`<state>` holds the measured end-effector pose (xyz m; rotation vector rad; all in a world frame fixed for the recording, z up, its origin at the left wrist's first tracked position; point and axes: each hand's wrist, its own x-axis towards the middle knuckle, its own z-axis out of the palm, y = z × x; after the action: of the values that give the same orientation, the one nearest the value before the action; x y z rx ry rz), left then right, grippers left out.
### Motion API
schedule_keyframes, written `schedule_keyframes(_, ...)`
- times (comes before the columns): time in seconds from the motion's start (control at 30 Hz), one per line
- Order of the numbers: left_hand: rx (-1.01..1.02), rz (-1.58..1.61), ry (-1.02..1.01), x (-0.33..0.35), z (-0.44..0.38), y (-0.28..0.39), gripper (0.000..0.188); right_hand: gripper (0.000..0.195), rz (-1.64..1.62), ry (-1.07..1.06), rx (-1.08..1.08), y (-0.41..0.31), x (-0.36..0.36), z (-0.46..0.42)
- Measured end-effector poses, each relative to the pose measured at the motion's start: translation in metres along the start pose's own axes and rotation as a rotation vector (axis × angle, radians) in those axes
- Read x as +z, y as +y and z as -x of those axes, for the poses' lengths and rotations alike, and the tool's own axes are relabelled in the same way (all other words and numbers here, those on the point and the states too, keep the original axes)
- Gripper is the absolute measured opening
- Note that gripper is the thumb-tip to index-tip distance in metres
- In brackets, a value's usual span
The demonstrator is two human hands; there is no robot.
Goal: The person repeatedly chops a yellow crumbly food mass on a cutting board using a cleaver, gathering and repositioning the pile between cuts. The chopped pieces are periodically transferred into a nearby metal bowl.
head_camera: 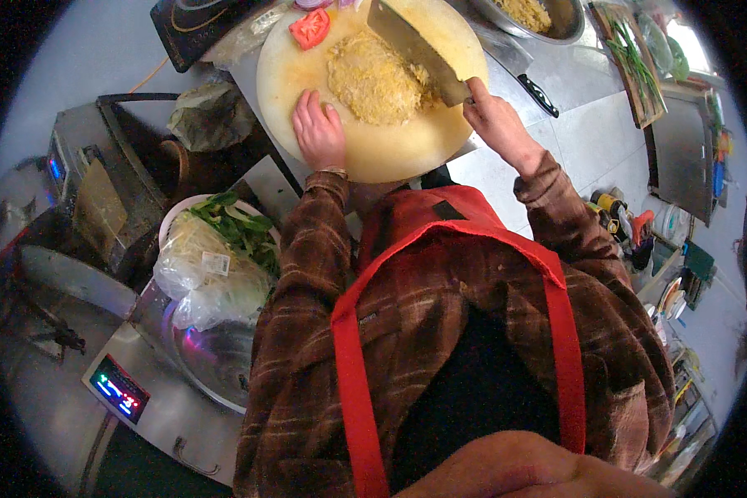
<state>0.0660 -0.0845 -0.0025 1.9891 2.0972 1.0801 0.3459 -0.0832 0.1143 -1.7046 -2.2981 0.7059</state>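
My right hand [495,123] grips the handle of a cleaver [418,53], its broad blade slanting up and left across a round cutting board [404,155]. Beside the blade lies a flattened mound of yellowish minced food [373,78]; some bits sit against the steel. What the mince is made of, I cannot tell. Flat on the board's left part rests my left hand [319,132], holding nothing, thumb apart from the fingers and close to the mound. A cut piece of tomato [310,29] lies at the upper left of the board, near purple onion pieces [314,3].
A black-handled knife [537,94] lies right of the board. Beyond it stand a metal bowl [566,25] of yellowish food and a wooden board [622,62] with green stalks. At lower left, a basin holds leafy greens [236,218] and a plastic bag [208,274], near a lit digital display [116,389].
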Motion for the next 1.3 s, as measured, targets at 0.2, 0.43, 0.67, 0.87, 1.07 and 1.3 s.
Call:
schedule_keyframes(0.2, 0.01, -0.013, -0.03, 0.0, -0.005, 0.004, 0.032, 0.028, 0.076, -0.002, 0.026, 0.002, 0.021, 0.0)
schedule_keyframes(0.43, 0.025, 0.01, -0.016, -0.003, -0.003, 0.005, 0.033, 0.027, -0.028, 0.08, 0.028, -0.016, -0.01, 0.008)
schedule_keyframes(0.67, 0.025, -0.024, -0.014, -0.002, -0.003, 0.001, 0.033, 0.025, 0.079, 0.024, -0.047, 0.0, 0.001, 0.001)
schedule_keyframes(0.87, 0.029, -0.012, -0.027, 0.003, -0.001, 0.003, 0.033, 0.026, 0.159, -0.064, 0.06, 0.02, 0.022, 0.0)
schedule_keyframes(1.07, 0.028, -0.026, -0.012, -0.002, 0.001, 0.0, 0.033, 0.026, 0.062, 0.044, -0.01, -0.011, -0.015, 0.005)
schedule_keyframes(1.3, 0.045, -0.021, -0.004, 0.005, 0.0, -0.004, 0.032, 0.022, 0.142, 0.026, -0.017, 0.016, 0.002, -0.009)
